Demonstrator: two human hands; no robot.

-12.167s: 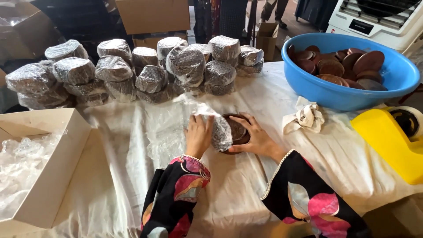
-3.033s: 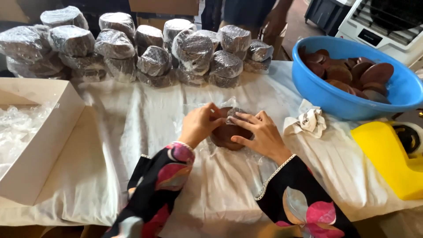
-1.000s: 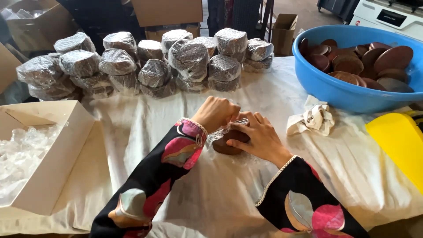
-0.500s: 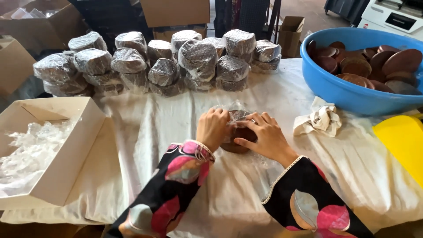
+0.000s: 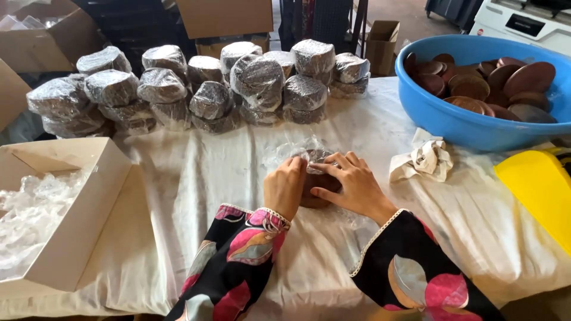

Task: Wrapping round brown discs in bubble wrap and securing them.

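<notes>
Right at the middle of the white-clothed table (image 5: 196, 178) lies a stack of brown discs (image 5: 318, 189), flat on the cloth, its round faces turned up; being round, it shows no clear long axis. Clear plastic wrap (image 5: 291, 151) spreads crumpled around and partly over it.

Both hands are on this one stack. The left hand (image 5: 285, 187) cups its left side with the fingers curled over the top edge, pressing wrap against it. The right hand (image 5: 354, 187) lies over the right side, fingers half spread and bent, their tips on the top of the stack and the thumb pointing in along its near edge. Neither hand is clenched; both press and hold the stack loosely through the film.

Behind, along the far edge of the table, stand about seventeen wrapped bundles (image 5: 259, 80), piled in two layers; the exact count is hard to tell. One blue basin (image 5: 452, 122) at the right holds roughly a dozen loose brown discs. One crumpled cloth (image 5: 425, 161) lies just beside the basin, one yellow object (image 5: 535, 190) sits at the right edge, and one open cardboard box (image 5: 77, 220) with clear plastic sheets inside stands at the left.
</notes>
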